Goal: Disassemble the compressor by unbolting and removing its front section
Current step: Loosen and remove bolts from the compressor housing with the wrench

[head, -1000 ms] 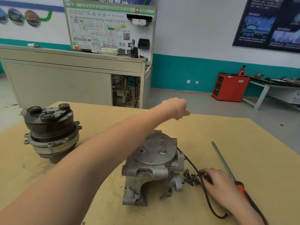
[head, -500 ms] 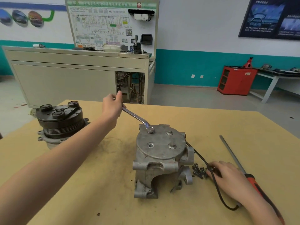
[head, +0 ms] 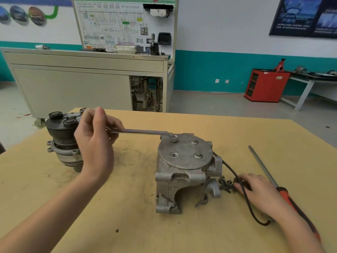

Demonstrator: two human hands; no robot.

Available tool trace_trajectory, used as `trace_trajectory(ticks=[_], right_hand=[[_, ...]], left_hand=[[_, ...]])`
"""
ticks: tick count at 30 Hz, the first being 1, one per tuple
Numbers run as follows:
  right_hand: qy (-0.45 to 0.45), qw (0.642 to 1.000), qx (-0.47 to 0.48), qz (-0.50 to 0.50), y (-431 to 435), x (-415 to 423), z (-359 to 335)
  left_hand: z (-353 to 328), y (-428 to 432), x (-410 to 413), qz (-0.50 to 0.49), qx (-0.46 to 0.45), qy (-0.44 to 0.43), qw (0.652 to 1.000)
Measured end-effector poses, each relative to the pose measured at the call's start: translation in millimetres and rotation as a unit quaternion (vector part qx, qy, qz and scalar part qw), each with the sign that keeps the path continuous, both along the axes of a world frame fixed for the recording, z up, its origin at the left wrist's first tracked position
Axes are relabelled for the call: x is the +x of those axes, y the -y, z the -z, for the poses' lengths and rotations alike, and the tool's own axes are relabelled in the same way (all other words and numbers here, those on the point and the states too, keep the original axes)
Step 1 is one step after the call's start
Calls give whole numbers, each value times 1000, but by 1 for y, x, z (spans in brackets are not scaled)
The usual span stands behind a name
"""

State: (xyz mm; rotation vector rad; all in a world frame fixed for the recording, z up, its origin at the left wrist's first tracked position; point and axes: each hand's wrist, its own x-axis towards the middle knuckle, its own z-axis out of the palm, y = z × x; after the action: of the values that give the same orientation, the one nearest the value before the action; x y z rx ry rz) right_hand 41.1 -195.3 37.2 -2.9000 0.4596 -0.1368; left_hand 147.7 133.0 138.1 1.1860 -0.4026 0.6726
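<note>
As the ring spanner (head: pixel 140 132) is seated on a compressor bolt (head: pixel 174 138), its far end is gripped for leverage by the left hand (head: pixel 98 143).
Beside the straight fingers of the right hand (head: pixel 257 190), loose bolts (head: pixel 225 185) are kept within reach.

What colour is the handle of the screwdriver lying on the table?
The screwdriver handle is red with black, best seen in the head view.

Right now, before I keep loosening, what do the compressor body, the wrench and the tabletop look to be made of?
Compressor body: looks like cast aluminium, with a dull grey, grainy skin and rounded moulded lugs.
Wrench: probably steel, with a smooth, bright polished sheen along the thin shank.
Tabletop: seems to be wood board or similar, though I cannot be sure. It is matte yellow-tan, scuffed with dark smudges.
</note>
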Motion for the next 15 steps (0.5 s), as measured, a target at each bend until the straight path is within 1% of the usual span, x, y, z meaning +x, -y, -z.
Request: trace_trajectory(ticks=[1,2,3,5,6,7,11,13,15], right_hand=[[-1,1000,-1,0,0,0,0],[-1,1000,-3,0,-1,0,0],[-1,1000,-3,-1,-1,0,0],[-6,1000,1,2,-2,-1,-2],[-6,1000,5,2,-2,-1,-2],[-6,1000,8,0,-2,-1,-2],[-9,1000,18,-8,-2,-1,-2],[-13,999,31,-5,-4,-1,-6],[16,998,57,-13,-5,-2,-5]], left_hand=[[0,0,-17,-1,43,60,997],[2,2,-34,-5,108,123,986],[4,7,-50,-5,189,194,963],[9,20,-74,-1,347,327,879],[8,28,-82,-4,399,361,843],[5,36,-86,-7,431,378,819],[-14,72,-91,2,522,398,754],[-21,92,-91,22,589,382,712],[-30,117,-85,42,655,356,666]])
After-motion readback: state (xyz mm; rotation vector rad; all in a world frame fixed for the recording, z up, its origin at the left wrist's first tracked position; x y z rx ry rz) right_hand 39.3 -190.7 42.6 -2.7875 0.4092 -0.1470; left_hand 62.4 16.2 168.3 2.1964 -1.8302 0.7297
